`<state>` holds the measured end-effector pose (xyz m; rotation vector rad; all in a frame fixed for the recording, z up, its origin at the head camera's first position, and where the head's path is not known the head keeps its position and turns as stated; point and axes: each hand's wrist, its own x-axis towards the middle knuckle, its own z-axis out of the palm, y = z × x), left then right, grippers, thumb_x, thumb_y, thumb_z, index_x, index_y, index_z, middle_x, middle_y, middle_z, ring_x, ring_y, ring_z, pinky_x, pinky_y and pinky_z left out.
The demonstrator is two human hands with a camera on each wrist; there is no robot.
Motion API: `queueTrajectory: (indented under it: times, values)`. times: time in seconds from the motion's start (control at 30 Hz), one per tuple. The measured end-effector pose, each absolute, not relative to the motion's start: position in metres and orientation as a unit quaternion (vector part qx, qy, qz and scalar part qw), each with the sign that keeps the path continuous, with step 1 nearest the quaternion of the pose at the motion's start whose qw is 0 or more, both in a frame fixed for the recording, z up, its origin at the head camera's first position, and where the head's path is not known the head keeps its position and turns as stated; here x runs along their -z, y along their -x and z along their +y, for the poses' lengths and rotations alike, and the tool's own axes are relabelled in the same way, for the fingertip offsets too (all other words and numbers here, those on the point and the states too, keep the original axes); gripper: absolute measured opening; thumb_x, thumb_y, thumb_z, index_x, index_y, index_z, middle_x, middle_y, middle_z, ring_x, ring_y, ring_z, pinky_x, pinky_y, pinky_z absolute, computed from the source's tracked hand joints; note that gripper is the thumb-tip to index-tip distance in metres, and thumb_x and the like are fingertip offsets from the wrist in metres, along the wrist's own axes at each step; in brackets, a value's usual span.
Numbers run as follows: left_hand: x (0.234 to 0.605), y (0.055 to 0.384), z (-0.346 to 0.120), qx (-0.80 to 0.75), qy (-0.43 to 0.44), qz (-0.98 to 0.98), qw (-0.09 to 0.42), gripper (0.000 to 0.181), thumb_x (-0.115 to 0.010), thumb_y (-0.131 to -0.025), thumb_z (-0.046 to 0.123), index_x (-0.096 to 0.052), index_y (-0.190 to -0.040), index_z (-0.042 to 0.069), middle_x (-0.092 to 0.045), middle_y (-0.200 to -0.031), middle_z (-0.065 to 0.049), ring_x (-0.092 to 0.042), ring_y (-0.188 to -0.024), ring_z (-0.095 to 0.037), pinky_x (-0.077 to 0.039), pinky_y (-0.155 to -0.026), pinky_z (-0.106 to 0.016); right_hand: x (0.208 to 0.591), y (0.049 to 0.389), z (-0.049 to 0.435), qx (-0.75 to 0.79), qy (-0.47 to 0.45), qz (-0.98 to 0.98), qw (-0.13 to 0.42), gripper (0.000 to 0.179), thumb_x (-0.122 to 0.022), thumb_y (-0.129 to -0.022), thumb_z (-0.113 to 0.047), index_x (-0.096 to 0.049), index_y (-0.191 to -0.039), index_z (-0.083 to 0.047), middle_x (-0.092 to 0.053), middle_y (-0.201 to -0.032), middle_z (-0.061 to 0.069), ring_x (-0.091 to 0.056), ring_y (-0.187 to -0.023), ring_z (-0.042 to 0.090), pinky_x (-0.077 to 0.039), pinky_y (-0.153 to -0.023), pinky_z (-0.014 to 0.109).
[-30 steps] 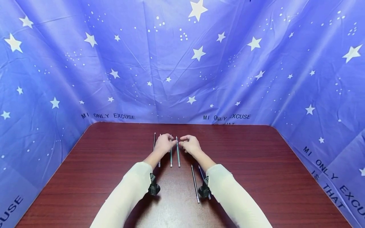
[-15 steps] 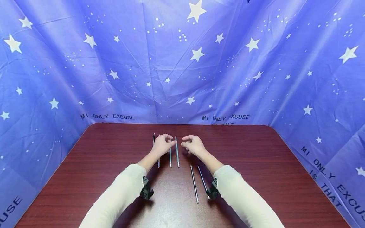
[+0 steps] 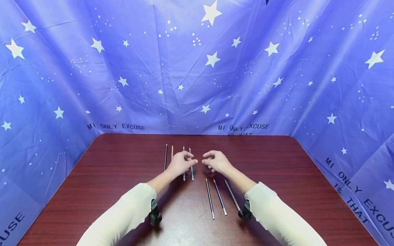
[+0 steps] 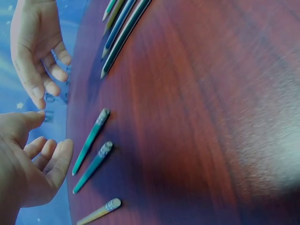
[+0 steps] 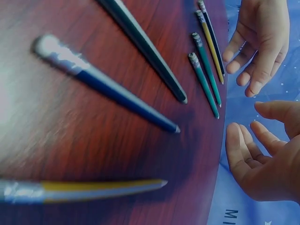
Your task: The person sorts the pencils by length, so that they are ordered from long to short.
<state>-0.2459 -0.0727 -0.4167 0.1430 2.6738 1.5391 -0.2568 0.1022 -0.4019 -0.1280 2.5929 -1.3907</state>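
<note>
My left hand (image 3: pixel 181 163) hovers over the far pencil row with loosely bent fingers and nothing in them. Under and beside it lie two green pencils (image 5: pixel 205 85), a yellow pencil (image 5: pixel 211 47) and a black pencil (image 3: pixel 166 155). To the right, my right hand (image 3: pixel 218 161) hangs in the air, also holding nothing, its fingertips facing the left hand's across a small gap. Nearer the body lie a dark green pencil (image 5: pixel 145 51), a blue pencil (image 5: pixel 126 103) and another yellow pencil (image 5: pixel 103 190). A green pencil (image 4: pixel 109 8) beyond them shows in the left wrist view; the right forearm hides it from the head.
All the pencils rest on a dark red wooden table (image 3: pixel 107 191). A blue curtain (image 3: pixel 191 68) with white stars surrounds its back and sides. Black cameras (image 3: pixel 155 213) sit at both wrists, below the white sleeves (image 3: pixel 123 212).
My right hand has drawn away to the right and slightly toward the body, uncovering the near yellow pencil. The left hand has come slightly nearer too. The pencils stay put.
</note>
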Motion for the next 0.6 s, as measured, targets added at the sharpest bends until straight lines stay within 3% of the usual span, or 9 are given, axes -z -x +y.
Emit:
queueTrajectory:
  times: [0.2,0.4,0.6]
  values:
    - [0.416,0.231,-0.067,-0.492,-0.082,0.866,0.029,0.031,-0.069,-0.083,0.023,-0.062,-0.101,-0.002,-0.063,-0.078,-0.004,-0.058,-0.054,-0.011,-0.051,-0.050,-0.022,0.404,0.248,0.115,0.455,0.045,0.883,0.108,0.030,-0.067,-0.083,-0.012,-0.063,-0.111,-0.001,-0.062,-0.075,0.007,-0.059,-0.063,0.020,-0.055,-0.052,0.031]
    - [0.421,0.217,-0.058,-0.465,-0.107,0.878,0.038,0.029,-0.070,-0.081,0.021,-0.064,-0.099,-0.001,-0.065,-0.080,-0.005,-0.057,-0.062,-0.006,-0.050,-0.061,-0.020,0.407,0.237,0.124,0.444,0.052,0.886,0.127,0.028,-0.068,-0.082,-0.013,-0.064,-0.107,-0.001,-0.060,-0.071,0.010,-0.056,-0.057,0.016,-0.053,-0.048,0.030]
    - [0.430,0.206,-0.051,-0.452,-0.123,0.881,0.058,0.029,-0.072,-0.080,0.021,-0.064,-0.098,0.000,-0.063,-0.080,-0.004,-0.055,-0.066,-0.006,-0.048,-0.060,-0.018,0.408,0.228,0.132,0.433,0.059,0.888,0.141,0.024,-0.069,-0.081,-0.012,-0.064,-0.102,0.000,-0.058,-0.065,0.009,-0.052,-0.050,0.013,-0.052,-0.045,0.030]
